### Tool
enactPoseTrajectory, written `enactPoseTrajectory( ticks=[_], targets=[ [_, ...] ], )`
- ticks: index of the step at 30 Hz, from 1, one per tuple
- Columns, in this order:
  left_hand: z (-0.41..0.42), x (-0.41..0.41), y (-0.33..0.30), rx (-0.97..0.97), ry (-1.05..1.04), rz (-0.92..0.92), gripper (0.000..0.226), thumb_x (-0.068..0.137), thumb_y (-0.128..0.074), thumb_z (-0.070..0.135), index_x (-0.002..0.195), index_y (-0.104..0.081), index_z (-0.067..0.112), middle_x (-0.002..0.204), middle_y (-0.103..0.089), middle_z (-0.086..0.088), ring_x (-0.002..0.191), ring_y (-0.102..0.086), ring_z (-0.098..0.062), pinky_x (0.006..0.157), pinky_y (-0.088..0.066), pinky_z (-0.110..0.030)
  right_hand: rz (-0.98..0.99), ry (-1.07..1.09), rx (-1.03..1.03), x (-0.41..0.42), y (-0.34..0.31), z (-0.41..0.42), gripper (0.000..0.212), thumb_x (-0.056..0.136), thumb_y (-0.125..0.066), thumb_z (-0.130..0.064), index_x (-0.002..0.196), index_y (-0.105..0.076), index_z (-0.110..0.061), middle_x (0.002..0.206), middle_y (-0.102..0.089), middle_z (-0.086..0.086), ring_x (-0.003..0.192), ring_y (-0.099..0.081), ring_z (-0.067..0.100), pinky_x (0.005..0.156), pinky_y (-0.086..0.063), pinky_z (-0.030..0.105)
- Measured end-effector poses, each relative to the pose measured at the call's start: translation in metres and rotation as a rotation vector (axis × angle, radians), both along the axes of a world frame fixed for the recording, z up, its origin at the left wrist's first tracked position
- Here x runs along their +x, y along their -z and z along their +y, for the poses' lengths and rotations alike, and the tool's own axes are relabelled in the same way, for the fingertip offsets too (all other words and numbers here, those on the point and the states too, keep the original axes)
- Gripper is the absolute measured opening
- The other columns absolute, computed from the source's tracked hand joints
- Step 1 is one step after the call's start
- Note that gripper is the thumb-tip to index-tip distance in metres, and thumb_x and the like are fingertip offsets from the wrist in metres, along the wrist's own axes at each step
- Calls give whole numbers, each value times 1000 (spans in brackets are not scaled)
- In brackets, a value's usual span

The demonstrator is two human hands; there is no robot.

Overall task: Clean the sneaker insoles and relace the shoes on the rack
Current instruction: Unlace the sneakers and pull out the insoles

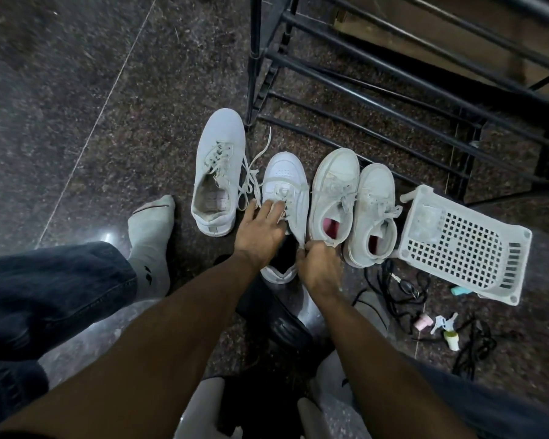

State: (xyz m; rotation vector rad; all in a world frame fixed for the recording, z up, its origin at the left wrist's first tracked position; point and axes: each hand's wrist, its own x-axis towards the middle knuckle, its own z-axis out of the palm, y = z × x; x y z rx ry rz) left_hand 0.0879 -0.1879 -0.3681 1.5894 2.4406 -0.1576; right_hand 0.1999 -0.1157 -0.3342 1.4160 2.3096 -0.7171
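Several white sneakers stand in a row on the dark stone floor in front of a black shoe rack point(393, 74). I work on the second sneaker point(284, 175), which has a dark inside. My left hand point(262, 229) lies on its tongue and laces, fingers spread and pressing down. My right hand point(319, 264) pinches the right edge of its collar near the heel. A larger white sneaker point(219, 147) stands to the left with loose laces trailing. Two more white sneakers point(335, 179) point(374, 198) with pink insoles stand to the right.
A white plastic basket point(463, 245) lies tipped on its side at the right. Black laces point(403, 289), keys point(442, 323) and small bottles are scattered below it. My socked left foot point(152, 236) rests on the floor. A dark object lies under my forearms.
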Motion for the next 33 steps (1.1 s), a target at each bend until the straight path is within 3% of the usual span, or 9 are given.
enactPoseTrajectory(
  ticks=[8, 11, 13, 17, 20, 23, 26, 29, 33],
  targets=[
    [21, -4, 7, -67, -111, -96, 26, 88, -57, 26, 104, -68, 9, 139, -35, -12, 120, -40, -33, 106, -35, -43, 27, -53, 2, 4, 11, 6, 23, 94, -52, -24, 90, -68, -9, 97, -69, 16, 95, -63, 35, 73, -46, 34],
    [17, -8, 1, -57, -126, -159, 20, 90, -54, 21, 98, -68, 8, 137, -35, -9, 117, -42, -31, 75, -50, -40, 33, -42, 2, 4, 11, 7, 23, 95, -52, -25, 91, -69, -9, 96, -69, 16, 94, -64, 35, 73, -46, 34],
    [6, -16, -1, -10, -77, -215, 21, 92, -53, 23, 98, -68, 9, 139, -38, -8, 114, -49, -31, 63, -52, -41, 34, -20, -8, 4, 11, 7, 22, 94, -53, -25, 91, -69, -10, 97, -69, 16, 94, -64, 35, 74, -47, 35],
    [-6, -39, -5, 44, -26, -417, 26, 95, -50, 23, 113, -67, 14, 148, -38, -1, 106, -62, -31, 82, -51, -41, 31, 28, -32, 3, 10, 6, 19, 91, -56, -24, 88, -69, -10, 97, -69, 15, 94, -63, 36, 73, -45, 33],
    [5, -51, -11, 55, -111, -564, 16, 90, -59, 21, 98, -71, 13, 137, -56, -3, 116, -57, -25, 96, -44, -36, 9, 24, -42, 2, 9, 6, 21, 92, -56, -26, 92, -69, -10, 100, -69, 16, 96, -63, 36, 71, -42, 32],
    [17, -56, -11, 41, -228, -606, 13, 85, -64, 23, 87, -73, 15, 118, -68, -3, 109, -62, -24, 94, -49, -38, 33, 1, 36, 2, 1, 3, 20, 93, -55, -26, 95, -68, -11, 99, -69, 14, 94, -64, 36, 71, -44, 34],
    [23, -60, -12, -4, -282, -635, 14, 83, -66, 24, 89, -77, 17, 124, -67, 4, 110, -62, -21, 95, -49, -34, 159, -26, 109, -3, -9, -5, 15, 92, -56, -26, 95, -67, -16, 95, -69, 8, 88, -65, 32, 72, -49, 36],
    [26, -61, -10, -34, -328, -671, 15, 82, -68, 25, 91, -78, 18, 126, -65, 7, 109, -63, -19, 94, -50, -30, 181, -58, -65, -14, -10, -17, 20, 86, -53, -15, 94, -72, -17, 94, -72, 10, 90, -65, 33, 73, -49, 33],
    [31, -62, -8, -49, -432, -753, 15, 79, -71, 22, 92, -78, 17, 115, -71, 1, 98, -66, -17, 90, -53, -30, 21, 60, -239, -32, -7, -21, 28, 86, -51, -10, 109, -64, -4, 115, -65, 18, 109, -60, 36, 84, -47, 35]
  ],
)
